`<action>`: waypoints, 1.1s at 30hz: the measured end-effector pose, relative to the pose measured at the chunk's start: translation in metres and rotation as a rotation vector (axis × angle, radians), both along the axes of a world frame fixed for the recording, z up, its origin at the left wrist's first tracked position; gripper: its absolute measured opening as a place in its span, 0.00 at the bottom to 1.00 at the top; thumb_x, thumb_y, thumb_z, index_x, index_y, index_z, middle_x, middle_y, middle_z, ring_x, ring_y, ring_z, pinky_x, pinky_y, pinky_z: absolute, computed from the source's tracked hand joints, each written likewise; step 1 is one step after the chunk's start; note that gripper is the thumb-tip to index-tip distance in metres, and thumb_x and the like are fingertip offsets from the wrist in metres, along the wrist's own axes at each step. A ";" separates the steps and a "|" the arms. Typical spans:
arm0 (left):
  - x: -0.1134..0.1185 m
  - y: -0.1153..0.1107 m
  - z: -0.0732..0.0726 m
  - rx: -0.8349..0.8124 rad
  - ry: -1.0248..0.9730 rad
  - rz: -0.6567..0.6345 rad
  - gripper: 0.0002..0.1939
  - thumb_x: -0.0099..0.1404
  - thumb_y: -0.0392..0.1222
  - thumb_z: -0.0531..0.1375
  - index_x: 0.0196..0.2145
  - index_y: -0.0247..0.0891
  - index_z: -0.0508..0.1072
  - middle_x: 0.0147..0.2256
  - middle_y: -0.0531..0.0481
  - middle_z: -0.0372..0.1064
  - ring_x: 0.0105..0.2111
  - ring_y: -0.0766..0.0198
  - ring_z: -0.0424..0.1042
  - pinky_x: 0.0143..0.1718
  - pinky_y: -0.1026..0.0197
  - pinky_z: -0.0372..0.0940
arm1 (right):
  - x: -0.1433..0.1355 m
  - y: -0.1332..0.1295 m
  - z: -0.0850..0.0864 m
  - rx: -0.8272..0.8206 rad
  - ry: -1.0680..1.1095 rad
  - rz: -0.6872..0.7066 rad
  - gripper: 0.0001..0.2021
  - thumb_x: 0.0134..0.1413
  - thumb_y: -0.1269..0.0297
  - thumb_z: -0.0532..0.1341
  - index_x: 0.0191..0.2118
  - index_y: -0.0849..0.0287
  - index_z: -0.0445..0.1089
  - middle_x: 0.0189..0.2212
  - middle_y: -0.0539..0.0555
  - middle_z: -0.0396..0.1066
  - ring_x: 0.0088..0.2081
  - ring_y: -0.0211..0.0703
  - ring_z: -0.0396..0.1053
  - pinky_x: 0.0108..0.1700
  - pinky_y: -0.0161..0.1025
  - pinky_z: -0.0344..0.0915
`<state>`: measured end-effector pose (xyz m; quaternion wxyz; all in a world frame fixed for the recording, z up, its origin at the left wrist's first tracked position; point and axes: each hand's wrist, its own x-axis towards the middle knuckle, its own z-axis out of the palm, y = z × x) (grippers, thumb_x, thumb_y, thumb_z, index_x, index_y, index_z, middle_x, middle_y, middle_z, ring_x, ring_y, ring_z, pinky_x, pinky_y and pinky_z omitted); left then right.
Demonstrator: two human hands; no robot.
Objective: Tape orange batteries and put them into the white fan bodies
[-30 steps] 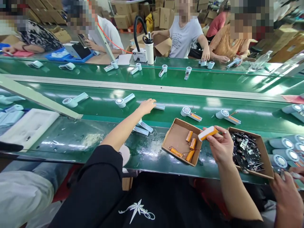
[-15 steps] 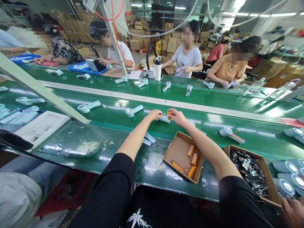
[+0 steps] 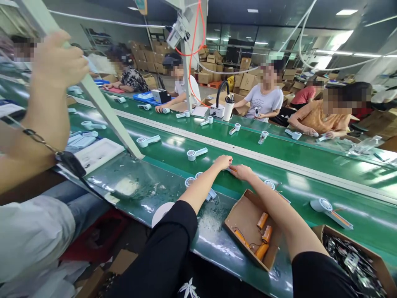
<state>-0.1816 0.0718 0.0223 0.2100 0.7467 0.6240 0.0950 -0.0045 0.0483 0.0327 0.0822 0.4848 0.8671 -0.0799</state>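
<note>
Over the conveyor, my left hand (image 3: 223,162) is closed in a pinch on what looks like a thin reddish wire. Close beside it, my right hand (image 3: 242,172) is closed on an orange battery, mostly hidden by the fingers. A light-blue fan handle lies under both hands, largely covered. Below my right forearm, a cardboard box (image 3: 245,211) contains several wired orange batteries (image 3: 263,250). More light-blue fan parts (image 3: 211,194) lie partly behind my left forearm. A handheld fan body (image 3: 197,154) rests on the belt to the left.
A fan body with an orange strip (image 3: 331,213) lies right on the green belt (image 3: 297,182). A box of small metal parts (image 3: 353,265) stands at lower right. A slanted metal post (image 3: 105,107) rises at left, with a co-worker's raised arm (image 3: 46,95) by it. Co-workers sit across the line.
My view has swung left and up. My right hand has lowered the battery from upright onto the fan handle. A neighbour's arm has come up by the post at left.
</note>
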 end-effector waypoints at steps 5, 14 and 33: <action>0.004 -0.002 0.001 0.012 -0.022 0.001 0.17 0.75 0.51 0.63 0.54 0.37 0.75 0.52 0.43 0.74 0.50 0.56 0.75 0.53 0.47 0.74 | -0.010 0.004 0.006 -0.017 -0.080 0.062 0.22 0.74 0.48 0.56 0.66 0.49 0.71 0.55 0.59 0.78 0.54 0.53 0.77 0.56 0.52 0.73; 0.012 0.001 -0.005 0.011 -0.056 -0.088 0.17 0.75 0.51 0.63 0.52 0.36 0.75 0.51 0.43 0.74 0.50 0.56 0.76 0.53 0.47 0.74 | 0.018 0.008 0.027 0.006 -0.026 0.032 0.15 0.71 0.54 0.61 0.51 0.54 0.81 0.50 0.56 0.82 0.54 0.50 0.78 0.56 0.44 0.72; -0.042 -0.009 0.001 0.131 0.047 0.207 0.29 0.71 0.55 0.64 0.65 0.42 0.69 0.66 0.38 0.65 0.70 0.42 0.57 0.70 0.41 0.58 | 0.015 -0.009 0.002 -0.068 -0.091 -0.023 0.22 0.73 0.48 0.59 0.60 0.58 0.73 0.56 0.60 0.76 0.55 0.51 0.75 0.60 0.57 0.71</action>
